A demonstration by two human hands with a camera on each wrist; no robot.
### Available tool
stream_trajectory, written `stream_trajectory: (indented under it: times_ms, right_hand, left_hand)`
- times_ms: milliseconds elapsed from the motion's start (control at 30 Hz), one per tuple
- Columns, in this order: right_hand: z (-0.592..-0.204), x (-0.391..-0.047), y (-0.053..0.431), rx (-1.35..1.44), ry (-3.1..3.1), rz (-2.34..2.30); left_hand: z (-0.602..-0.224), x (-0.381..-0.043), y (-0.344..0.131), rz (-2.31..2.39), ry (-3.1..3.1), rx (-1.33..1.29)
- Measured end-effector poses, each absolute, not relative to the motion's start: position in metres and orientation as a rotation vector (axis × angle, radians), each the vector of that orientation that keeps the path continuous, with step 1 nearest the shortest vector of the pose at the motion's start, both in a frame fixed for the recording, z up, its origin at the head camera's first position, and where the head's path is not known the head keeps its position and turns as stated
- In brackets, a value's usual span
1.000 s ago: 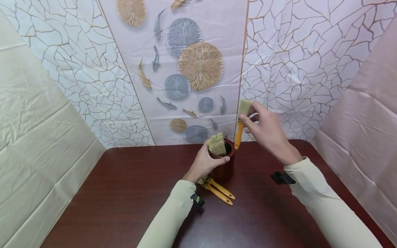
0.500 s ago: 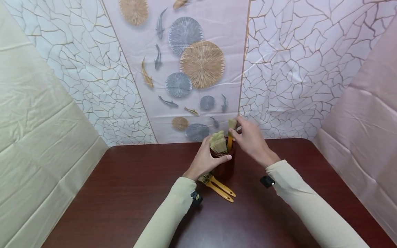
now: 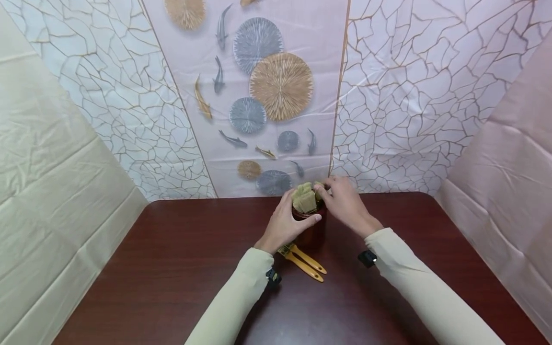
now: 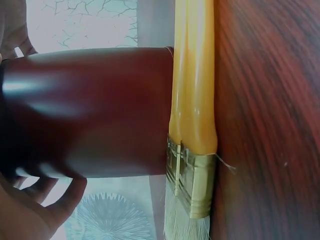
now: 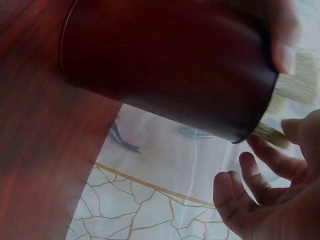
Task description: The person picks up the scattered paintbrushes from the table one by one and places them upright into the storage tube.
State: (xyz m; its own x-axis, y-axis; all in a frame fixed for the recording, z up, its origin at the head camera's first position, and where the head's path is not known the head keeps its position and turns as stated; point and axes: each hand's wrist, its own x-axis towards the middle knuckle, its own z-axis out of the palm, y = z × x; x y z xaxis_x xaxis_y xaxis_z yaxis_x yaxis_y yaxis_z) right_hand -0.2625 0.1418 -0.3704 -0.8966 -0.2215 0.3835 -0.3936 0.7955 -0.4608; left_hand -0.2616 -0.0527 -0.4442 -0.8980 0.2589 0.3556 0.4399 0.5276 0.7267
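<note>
A dark red-brown cylindrical container (image 3: 313, 234) stands upright at the back of the table. My left hand (image 3: 280, 224) grips it near the rim, thumb in front and fingers behind. Several paintbrushes (image 3: 304, 199) stand inside with pale bristles up, their handles hidden by the wall. At the rim's right side my right hand (image 3: 346, 205) pinches one paintbrush (image 5: 271, 135) by its bristles between thumb and forefinger. That brush is down in the container, with only bristles showing. Below my left wrist, paintbrushes with yellow handles (image 4: 194, 85) and metal ferrules lie side by side against the container's base.
The dark wooden table (image 3: 172, 273) extends to both sides and in front. Patterned cloth (image 3: 241, 62) hangs behind its back edge, and plain pale cloth walls (image 3: 64, 182) flank it. Each wrist wears a small black device (image 3: 367, 258).
My right hand has moved left and down, lowering its paintbrush from beside the container into it, until only the bristles stick out. My left hand has kept its grip on the container.
</note>
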Motion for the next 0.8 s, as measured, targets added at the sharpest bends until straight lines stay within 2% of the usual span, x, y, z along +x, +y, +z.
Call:
stream_trajectory:
  times_ms: [400,600,800]
  right_hand:
    - [-0.367,-0.206,0.159,0.453,-2.682,1.153]
    - [-0.412,-0.200,0.142,0.591,-2.951,1.107]
    - [-0.448,-0.207,0.121,0.518,-3.060,1.104]
  left_hand:
    - [-0.442,-0.266,-0.057,-1.342,-2.573,-0.614]
    - [-0.441,-0.271,-0.066,-1.356,-2.604,-0.587]
    - [-0.439,-0.275,-0.070,-1.382,-2.619,-0.581]
